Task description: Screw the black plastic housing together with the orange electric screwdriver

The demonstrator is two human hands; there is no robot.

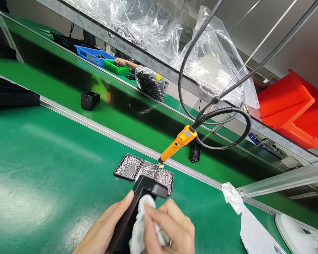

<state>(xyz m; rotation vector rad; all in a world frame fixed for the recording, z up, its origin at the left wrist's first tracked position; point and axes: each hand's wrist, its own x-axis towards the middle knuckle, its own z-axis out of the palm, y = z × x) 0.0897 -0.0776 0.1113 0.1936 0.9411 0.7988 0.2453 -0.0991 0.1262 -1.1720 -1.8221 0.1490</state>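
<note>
Left hand (106,229) grip wraps long black plastic housing (137,208), steadying it at table near edge; right hand (166,229) grip pinches white cloth (141,225) against it, wiping.

Matt black plastic part (137,208), soft white cloth (141,225), glossy green table (42,169).

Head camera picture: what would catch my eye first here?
Probably the orange electric screwdriver, hanging on black cable over the green bench at centre. Just below it, small black trays of tiny silver screws. At the bottom edge, the left hand holds a black plastic part while the right hand presses a white cloth on it.
</note>
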